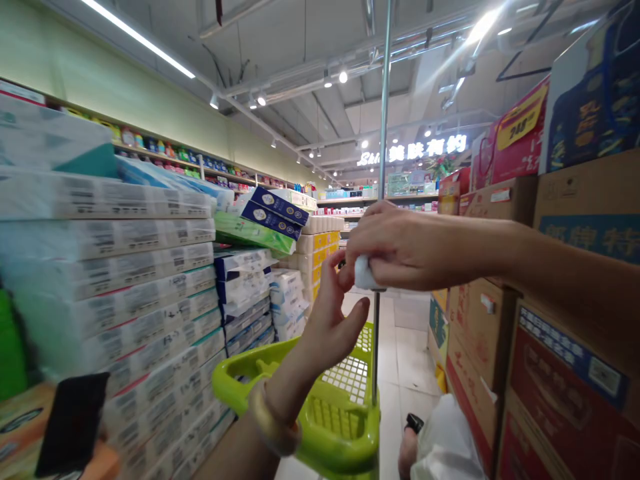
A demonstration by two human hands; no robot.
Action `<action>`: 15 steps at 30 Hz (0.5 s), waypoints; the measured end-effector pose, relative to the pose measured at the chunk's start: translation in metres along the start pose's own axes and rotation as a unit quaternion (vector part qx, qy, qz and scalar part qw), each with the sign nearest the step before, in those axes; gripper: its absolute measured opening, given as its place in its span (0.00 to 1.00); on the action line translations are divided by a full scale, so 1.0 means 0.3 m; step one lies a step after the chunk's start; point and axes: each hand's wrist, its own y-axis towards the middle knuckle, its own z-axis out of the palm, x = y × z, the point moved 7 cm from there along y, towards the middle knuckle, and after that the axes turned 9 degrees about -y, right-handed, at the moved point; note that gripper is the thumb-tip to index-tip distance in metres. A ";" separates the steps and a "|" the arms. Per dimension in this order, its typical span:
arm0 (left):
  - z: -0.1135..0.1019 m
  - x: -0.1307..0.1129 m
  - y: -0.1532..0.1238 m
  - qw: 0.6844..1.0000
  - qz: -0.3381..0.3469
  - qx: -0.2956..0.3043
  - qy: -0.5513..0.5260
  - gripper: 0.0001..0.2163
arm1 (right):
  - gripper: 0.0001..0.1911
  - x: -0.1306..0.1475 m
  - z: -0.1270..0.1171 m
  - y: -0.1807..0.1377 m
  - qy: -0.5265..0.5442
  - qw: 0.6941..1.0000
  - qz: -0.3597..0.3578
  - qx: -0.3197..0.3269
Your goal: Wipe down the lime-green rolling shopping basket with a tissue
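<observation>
My right hand (410, 250) reaches in from the right, its fingers closed around a smooth white piece (367, 273) against the upright metal pole (384, 120). Whether that piece is a fitting or something loose, I cannot tell. Just below and to the left, my left hand (333, 323) is raised with its thumb spread from the fingers and nothing plainly held. Its fingertips come close to the right hand and a small dark spot there. A gold bangle (273, 417) circles the left wrist. Beneath both hands is a lime-green shopping basket cart (340, 447), with the pole rising at its right side.
Stacked packs of white tissue paper (155, 313) line the left side, with blue and green packs (275, 213) farther on. Cardboard cartons (483, 333) crowd the right. A black phone-like slab (73, 423) is at lower left. Tiled floor (407, 333) runs ahead; a white bag (450, 443) is at lower right.
</observation>
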 end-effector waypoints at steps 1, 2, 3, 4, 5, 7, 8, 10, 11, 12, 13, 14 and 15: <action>0.015 0.003 0.009 1.000 0.003 0.012 0.010 0.27 | 0.08 -0.022 -0.015 -0.016 -0.006 1.000 0.014 -0.007; 0.031 0.005 0.018 0.999 0.005 0.024 0.023 0.28 | 0.08 -0.046 -0.029 -0.032 -0.019 0.999 0.028 -0.012; 0.046 0.008 0.025 0.999 0.008 0.036 0.036 0.28 | 0.08 -0.065 -0.039 -0.048 -0.037 0.998 0.039 -0.014; 0.061 0.011 0.031 0.997 0.011 0.050 0.050 0.27 | 0.08 -0.076 -0.046 -0.064 -0.059 0.997 0.048 -0.014; 0.075 0.014 0.037 0.995 0.015 0.065 0.067 0.26 | 0.09 -0.078 -0.047 -0.080 -0.085 0.995 0.055 -0.011; 0.101 0.020 0.046 0.988 0.032 0.098 0.115 0.23 | 0.10 -0.055 -0.034 -0.108 -0.130 0.990 0.060 0.011; 0.112 0.022 0.050 0.982 0.045 0.113 0.143 0.21 | 0.10 -0.040 -0.023 -0.120 -0.147 0.987 0.060 0.028; 0.129 0.026 0.061 0.970 0.073 0.136 0.190 0.19 | 0.10 -0.017 -0.005 -0.138 -0.165 0.982 0.057 0.066; 0.135 0.028 0.068 0.965 0.084 0.144 0.203 0.19 | 0.10 -0.017 -0.004 -0.144 -0.171 0.981 0.059 0.076; 0.140 0.031 0.075 0.962 0.090 0.153 0.207 0.20 | 0.10 -0.026 -0.011 -0.147 -0.175 0.979 0.065 0.077; 0.144 0.035 0.082 0.961 0.092 0.162 0.206 0.21 | 0.10 -0.040 -0.023 -0.149 -0.178 0.979 0.073 0.070; 0.148 0.040 0.089 0.960 0.092 0.169 0.204 0.22 | 0.10 -0.056 -0.037 -0.149 -0.180 0.979 0.081 0.057; 0.149 0.043 0.094 0.960 0.092 0.173 0.200 0.23 | 0.10 -0.071 -0.047 -0.148 -0.180 0.979 0.087 0.045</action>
